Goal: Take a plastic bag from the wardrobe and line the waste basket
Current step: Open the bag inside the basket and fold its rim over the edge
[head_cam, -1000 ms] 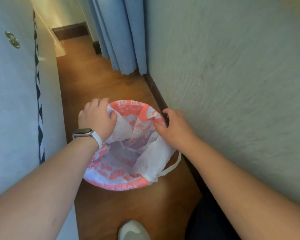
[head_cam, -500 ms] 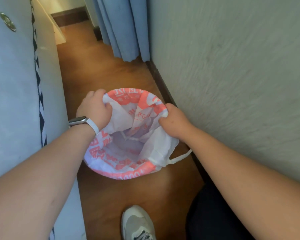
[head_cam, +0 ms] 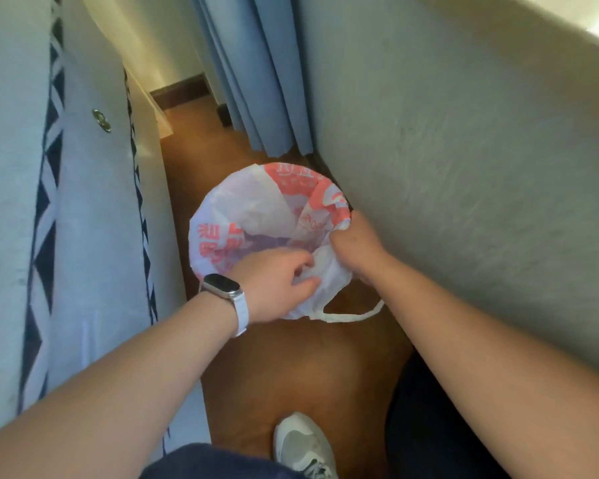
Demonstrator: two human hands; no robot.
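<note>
**Both hands worked the near right rim of the bag**

You stood in a narrow strip of brown wooden floor [head_cam: 291, 368], with a pale textured wall [head_cam: 464, 167] on the right and a white quilted bed cover with a black-and-white diamond band [head_cam: 94, 209] on the left. The thin white plastic bag with coral-red printing [head_cam: 256, 216] sat on the floor between them, its mouth spread open into a round shape; the waste basket itself was hidden under the plastic, so you could only infer its rim from that shape.

Your left hand [head_cam: 274, 288], with a silver smartwatch on a white strap [head_cam: 227, 292] at the wrist, reached over the near edge of the bag. Its fingers [head_cam: 303, 267] were curled and pinching a fold of white plastic at the near right part of the mouth. Your right hand [head_cam: 355, 247] was closed around the bag's right edge, just beside the wall, with its fingers tucked into the plastic and mostly out of sight. The two hands were near each other, with a bunch of gathered plastic between them.

One white bag handle loop [head_cam: 353, 314] hung loose outside, lying on the floor below your right wrist. A grey and white sneaker [head_cam: 303, 444] showed at the near edge, and blue curtains [head_cam: 253, 81] hung at the far end by the wall.
</note>
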